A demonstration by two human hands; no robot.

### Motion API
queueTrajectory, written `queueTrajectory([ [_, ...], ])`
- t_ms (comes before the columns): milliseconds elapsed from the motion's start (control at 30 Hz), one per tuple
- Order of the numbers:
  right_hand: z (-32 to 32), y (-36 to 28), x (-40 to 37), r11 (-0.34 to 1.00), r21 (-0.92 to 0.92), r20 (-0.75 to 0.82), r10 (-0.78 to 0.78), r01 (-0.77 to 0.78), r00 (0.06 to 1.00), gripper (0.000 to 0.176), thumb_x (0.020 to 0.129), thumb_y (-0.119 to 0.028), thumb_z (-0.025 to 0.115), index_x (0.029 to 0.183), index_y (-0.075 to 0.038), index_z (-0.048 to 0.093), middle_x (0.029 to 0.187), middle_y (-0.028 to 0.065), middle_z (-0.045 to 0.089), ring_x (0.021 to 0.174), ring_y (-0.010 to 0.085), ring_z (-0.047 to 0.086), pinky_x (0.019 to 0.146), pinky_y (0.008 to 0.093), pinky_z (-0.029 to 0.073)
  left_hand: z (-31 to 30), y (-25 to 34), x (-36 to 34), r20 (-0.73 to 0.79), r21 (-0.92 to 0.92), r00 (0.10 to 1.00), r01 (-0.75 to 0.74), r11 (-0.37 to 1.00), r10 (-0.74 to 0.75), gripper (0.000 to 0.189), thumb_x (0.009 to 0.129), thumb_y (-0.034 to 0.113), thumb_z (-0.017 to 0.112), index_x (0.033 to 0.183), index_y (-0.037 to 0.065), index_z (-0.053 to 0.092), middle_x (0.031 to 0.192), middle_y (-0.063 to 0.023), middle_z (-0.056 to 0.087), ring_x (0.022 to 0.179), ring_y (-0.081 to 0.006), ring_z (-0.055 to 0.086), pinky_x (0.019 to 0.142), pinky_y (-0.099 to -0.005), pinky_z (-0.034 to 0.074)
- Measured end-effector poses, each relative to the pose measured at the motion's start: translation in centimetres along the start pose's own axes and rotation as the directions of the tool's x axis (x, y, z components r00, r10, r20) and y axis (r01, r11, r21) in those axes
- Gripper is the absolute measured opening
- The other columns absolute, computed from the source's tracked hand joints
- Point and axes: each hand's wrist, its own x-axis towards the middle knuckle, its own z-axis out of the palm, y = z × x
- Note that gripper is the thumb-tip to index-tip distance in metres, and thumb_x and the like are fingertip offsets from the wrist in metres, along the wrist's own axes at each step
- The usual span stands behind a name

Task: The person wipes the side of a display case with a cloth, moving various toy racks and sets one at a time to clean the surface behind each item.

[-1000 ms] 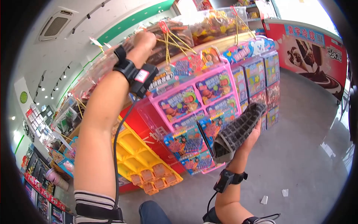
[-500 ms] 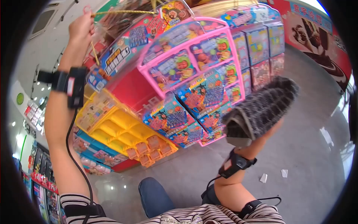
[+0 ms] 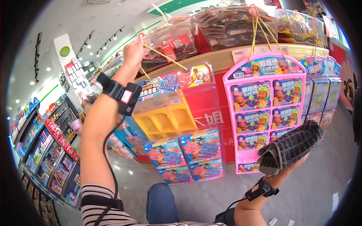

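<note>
My left hand (image 3: 134,53) is raised at the upper left, its fingers closed round a red hook from which a yellow cord (image 3: 166,56) runs. From that cord hangs a clear display board (image 3: 205,101) with yellow trays and blue packs (image 3: 200,148). At the right, a dark grey checked cloth (image 3: 292,147) is draped over my right hand, whose fingers are hidden beneath it. The cloth is beside the lower part of a pink display rack (image 3: 230,124) holding frog-themed packs.
Clear bins (image 3: 235,28) of packaged goods line the top of a red counter (image 3: 211,116). More hanging packs (image 3: 316,94) are at the right. Stocked shelves (image 3: 45,150) stand at the left. White paper scraps (image 3: 272,221) lie on the grey floor.
The view has shifted and levelled. The board under my left hand now hangs apart from the pink rack, which it overlapped before. The cloth on my right hand sits lower and further right.
</note>
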Motion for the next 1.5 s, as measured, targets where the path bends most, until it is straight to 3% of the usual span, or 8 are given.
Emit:
queueTrajectory([
  [367, 1.6, 1.4, -1.0, 0.999, 0.018, 0.045, 0.05, -0.051, 0.998, 0.02, 0.085, -0.016, 0.037, 0.09, -0.001, 0.049, 0.077, 0.0075, 0.055, 0.06, 0.0185, 0.057, 0.054, 0.0302, 0.05, -1.4, -3.5, 7.5, 0.022, 0.805, 0.987, -0.113, 0.582, 0.161, 0.025, 0.068, 0.02, 0.051, 0.078, -0.001, 0.06, 0.082, -0.0222, 0.058, 0.08, -0.035, 0.057, 0.07, -0.0393, 0.045],
  [600, 2.8, 0.3, -1.1, 0.98, 0.185, 0.047, 0.072, -0.08, 0.996, 0.034, 0.088, -0.028, 0.03, 0.1, -0.005, 0.053, 0.086, 0.0065, 0.058, 0.065, 0.0189, 0.058, 0.057, 0.0306, 0.05, -1.0, -2.2, 6.6, 0.228, 0.835, 0.972, -0.225, 0.503, 0.057, 0.032, 0.068, 0.027, 0.052, 0.076, -0.002, 0.061, 0.078, -0.0236, 0.058, 0.077, -0.0334, 0.058, 0.067, -0.0402, 0.046],
  [700, 2.7, -0.5, -1.1, 0.956, 0.276, 0.118, 0.074, -0.104, 0.99, 0.032, 0.088, -0.028, 0.033, 0.098, -0.007, 0.054, 0.08, 0.0059, 0.059, 0.059, 0.0201, 0.058, 0.052, 0.0322, 0.051, -1.1, -5.9, 11.2, 0.054, 0.5, 0.988, 0.1, 0.86, -0.146, 0.025, 0.073, 0.02, 0.05, 0.065, -0.003, 0.055, 0.058, -0.0163, 0.055, 0.05, -0.0271, 0.056, 0.045, -0.0448, 0.045],
  [967, 2.7, -1.2, -0.9, 0.98, 0.191, 0.033, 0.053, -0.058, 0.998, 0.019, 0.088, -0.016, 0.035, 0.1, -0.007, 0.047, 0.079, 0.0046, 0.055, 0.06, 0.0154, 0.057, 0.052, 0.0268, 0.05, -0.2, -5.4, 9.4, 0.185, 0.52, 0.919, 0.209, 0.828, -0.347, 0.031, 0.082, 0.026, 0.041, 0.072, -0.002, 0.051, 0.054, -0.0114, 0.051, 0.043, -0.025, 0.052, 0.042, -0.043, 0.042],
  [1067, 2.4, -2.0, -0.8, 0.959, 0.269, 0.097, 0.061, -0.085, 0.993, 0.018, 0.088, -0.014, 0.035, 0.099, -0.006, 0.047, 0.078, 0.0046, 0.054, 0.06, 0.0152, 0.057, 0.052, 0.0267, 0.05, -1.1, -12.1, 16.9, 0.39, 0.818, 0.872, -0.475, 0.325, 0.294, 0.025, 0.076, 0.024, 0.05, 0.082, 0.0, 0.054, 0.057, -0.0128, 0.053, 0.051, -0.0334, 0.054, 0.05, -0.0423, 0.044],
  [1100, 2.7, -2.3, -0.7, 0.958, 0.275, 0.045, 0.074, -0.084, 0.996, 0.018, 0.088, -0.014, 0.034, 0.098, -0.006, 0.047, 0.077, 0.0051, 0.054, 0.059, 0.0155, 0.057, 0.051, 0.0268, 0.05, -0.1, -7.8, 12.6, 0.292, 0.913, 0.945, -0.321, 0.252, 0.146, 0.03, 0.074, 0.026, 0.053, 0.089, 0.001, 0.057, 0.067, -0.0179, 0.057, 0.066, -0.0385, 0.055, 0.063, -0.0413, 0.045],
  [1200, 2.8, -3.2, -0.8, 0.978, 0.206, 0.032, 0.019, -0.025, 0.999, 0.018, 0.088, -0.015, 0.033, 0.097, -0.006, 0.047, 0.075, 0.006, 0.054, 0.057, 0.0161, 0.057, 0.049, 0.0276, 0.05, 3.6, 0.6, 2.2, 0.215, 0.912, 0.685, -0.396, 0.109, 0.696, 0.03, 0.074, 0.027, 0.053, 0.086, 0.001, 0.059, 0.075, -0.0201, 0.058, 0.07, -0.0341, 0.056, 0.066, -0.0401, 0.045],
  [1500, 1.7, -3.6, -0.2, 0.951, 0.31, 0.084, -0.008, -0.018, 0.996, 0.019, 0.083, -0.007, 0.042, 0.101, -0.005, 0.048, 0.077, 0.0034, 0.055, 0.062, 0.0121, 0.056, 0.055, 0.0248, 0.048, 18.3, 11.6, -6.2, 0.549, 0.282, 0.762, -0.555, 0.783, 0.342, 0.042, 0.079, 0.038, 0.048, 0.073, -0.001, 0.059, 0.054, -0.012, 0.053, 0.052, -0.017, 0.052, 0.051, -0.0333, 0.04],
])
